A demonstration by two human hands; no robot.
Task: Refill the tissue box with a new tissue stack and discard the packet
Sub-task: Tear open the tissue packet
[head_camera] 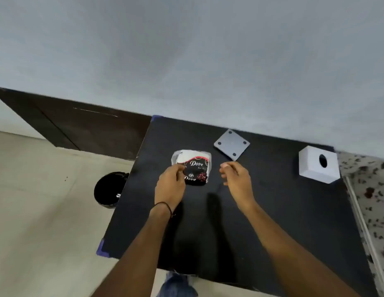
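Two bare forearms reach over the black desk (272, 211). The left hand (170, 183) pinches the near left edge of the Dove tissue packet (194, 167), which lies mid-desk. The right hand (237, 179) hovers just beside it, fingers loosely curled, gripping nothing. Beyond, near the far edge, a grey square base plate (231, 144) lies flat; the white tissue box (318, 164) sits toward the far right corner. A black bin (109, 189) stands on the floor left of the desk.

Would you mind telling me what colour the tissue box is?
The tissue box is white, with a dark oval opening, seen in the head view.
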